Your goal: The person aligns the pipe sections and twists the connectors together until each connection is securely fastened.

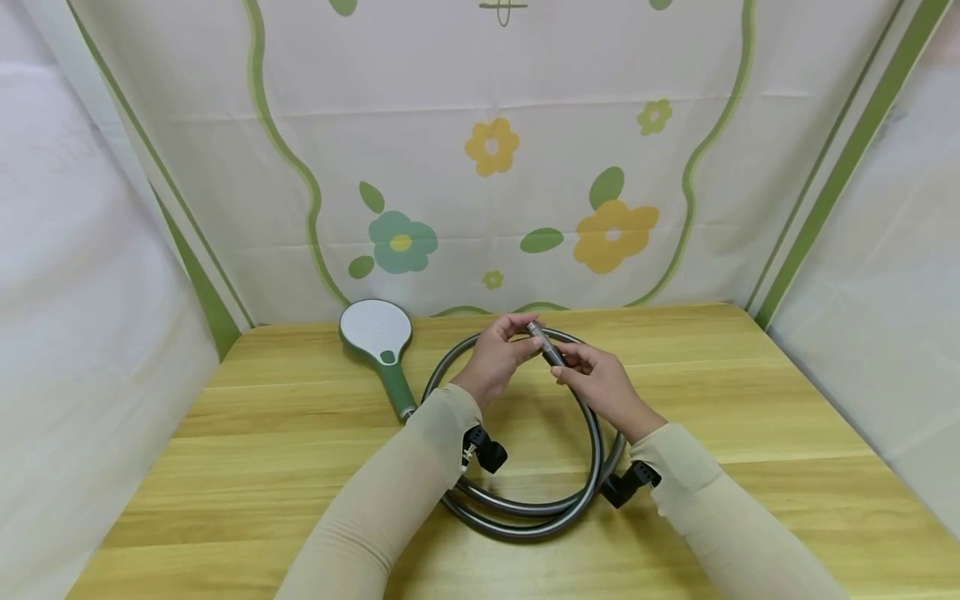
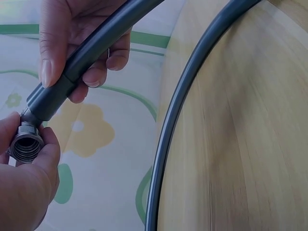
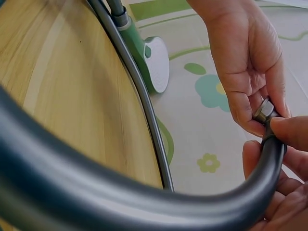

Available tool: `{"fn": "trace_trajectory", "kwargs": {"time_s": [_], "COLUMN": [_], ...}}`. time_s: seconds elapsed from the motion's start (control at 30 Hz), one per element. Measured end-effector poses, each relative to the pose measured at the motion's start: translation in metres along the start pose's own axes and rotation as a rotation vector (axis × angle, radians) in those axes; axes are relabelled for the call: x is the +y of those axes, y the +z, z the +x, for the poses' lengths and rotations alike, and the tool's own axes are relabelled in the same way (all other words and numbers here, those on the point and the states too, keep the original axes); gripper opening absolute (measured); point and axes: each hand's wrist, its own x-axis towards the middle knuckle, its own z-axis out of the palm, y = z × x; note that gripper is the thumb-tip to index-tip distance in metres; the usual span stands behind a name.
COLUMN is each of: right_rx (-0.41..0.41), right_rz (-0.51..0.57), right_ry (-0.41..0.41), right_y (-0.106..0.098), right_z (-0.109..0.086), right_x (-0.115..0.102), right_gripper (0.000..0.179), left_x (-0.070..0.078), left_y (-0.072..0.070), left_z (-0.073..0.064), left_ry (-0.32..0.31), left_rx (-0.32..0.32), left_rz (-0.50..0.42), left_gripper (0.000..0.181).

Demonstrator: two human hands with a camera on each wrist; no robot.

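Note:
In the head view, a grey shower hose [image 1: 597, 442] lies looped on the table with one end raised. My left hand [image 1: 492, 362] pinches the silver threaded nut [image 3: 263, 110] on that end between thumb and fingers. Just below it, my right hand [image 1: 606, 390] grips the hose's dark end sleeve [image 2: 50, 96]. The nut's open mouth with its inner thread shows in the left wrist view. A green shower head [image 1: 375, 333] with a white face lies left of my hands; its handle meets the other hose end.
The wooden table [image 1: 750, 517] carries the hose loops in front of my forearms. A white cloth [image 1: 420, 167] with printed flowers hangs behind the table, and white cloth sides [image 1: 90, 275] stand left and right. Small black cameras [image 1: 491, 454] sit on both wrists.

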Motion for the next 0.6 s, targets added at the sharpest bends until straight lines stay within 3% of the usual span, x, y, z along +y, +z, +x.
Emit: {"fn": "trace_trajectory", "kwargs": {"time_s": [0.6], "right_rx": [-0.095], "right_rz": [0.121], "right_ry": [0.020], "right_y": [-0.0053], "right_z": [-0.0025], "right_x": [-0.0003], "right_gripper": [0.044], "left_x": [-0.0017], "left_y": [0.0008], "left_z": [-0.0007], "left_ry": [0.017], "left_rx": [-0.023], "left_rz": [0.018], "left_gripper": [0.038]}}
